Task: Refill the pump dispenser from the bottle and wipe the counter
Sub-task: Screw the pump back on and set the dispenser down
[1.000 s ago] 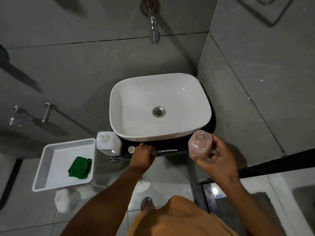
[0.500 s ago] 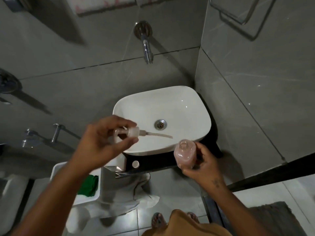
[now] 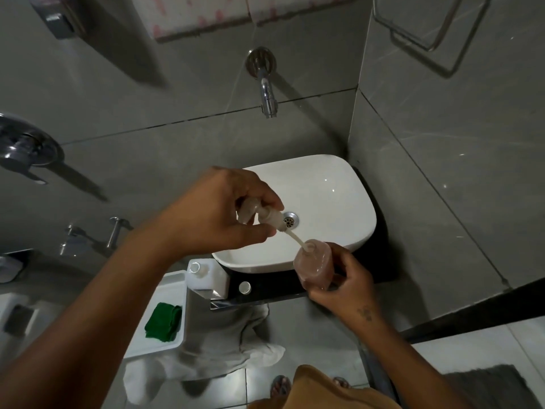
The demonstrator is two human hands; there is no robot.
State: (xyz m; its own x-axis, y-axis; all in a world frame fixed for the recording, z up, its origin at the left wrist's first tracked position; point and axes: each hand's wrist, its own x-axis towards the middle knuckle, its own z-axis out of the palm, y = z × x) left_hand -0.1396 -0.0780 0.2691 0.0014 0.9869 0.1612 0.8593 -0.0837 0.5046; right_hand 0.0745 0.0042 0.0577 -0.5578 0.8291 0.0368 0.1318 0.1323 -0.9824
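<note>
Pinching the pump head [image 3: 259,214] between curled fingers and thumb, the left hand [image 3: 218,214] hovers at the middle of the frame over the white sink [image 3: 333,202]. The pump's pale tube [image 3: 296,240] slants down to the right, its tip in the open neck of the dispenser bottle [image 3: 314,268]. That bottle, holding pinkish liquid, sits tilted in the grip of the right hand [image 3: 348,286], whose fingers curl round its lower part, just right of centre and above the dark table [image 3: 265,290]. On the table's left end stands a white refill bottle [image 3: 206,277] with an open neck, and a small white cap [image 3: 244,287] lies beside it. Lower left, a white tray [image 3: 174,343] holds a folded green cloth [image 3: 163,321]. A metal tap [image 3: 267,93] juts from the grey wall at the top.
</note>
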